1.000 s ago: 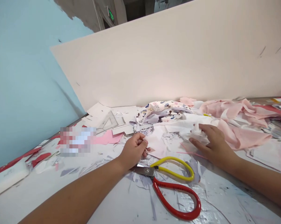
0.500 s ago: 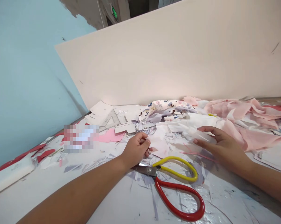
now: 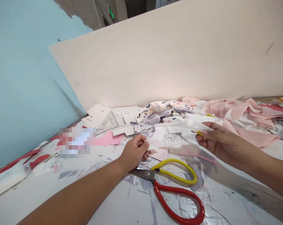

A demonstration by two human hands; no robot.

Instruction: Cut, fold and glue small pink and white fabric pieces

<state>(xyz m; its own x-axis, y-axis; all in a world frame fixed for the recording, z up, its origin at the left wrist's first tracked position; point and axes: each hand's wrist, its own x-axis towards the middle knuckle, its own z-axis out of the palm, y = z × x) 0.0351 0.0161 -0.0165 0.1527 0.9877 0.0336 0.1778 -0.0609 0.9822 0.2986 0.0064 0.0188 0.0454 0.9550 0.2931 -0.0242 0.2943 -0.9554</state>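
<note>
My left hand (image 3: pixel 135 150) is closed in a pinch on the edge of a pale pink piece (image 3: pixel 158 149), thin like cloth or paper. Just under that hand lie scissors with metal blades (image 3: pixel 145 174), one yellow handle (image 3: pixel 179 165) and one red handle (image 3: pixel 165 203); the blade tips are hidden by my wrist. To the right, my right hand (image 3: pixel 218 140) is raised over the table, thumb and fingers closed round a small yellow object (image 3: pixel 199 133). Its kind is too small to tell. White fabric (image 3: pixel 190 120) lies behind the right hand.
Floral cloth (image 3: pixel 160 107) and pink fabric (image 3: pixel 230 109) are heaped along a pale upright board (image 3: pixel 155 62). A triangular ruler (image 3: pixel 108 121), pink paper (image 3: pixel 108 138) and white card pieces lie at left. Paper scraps litter the white table (image 3: pixel 122 203).
My right hand's fingers have closed, and a small yellow object now shows between them. The left hand keeps its pinch on the pale pink piece. The view has shifted slightly.
</note>
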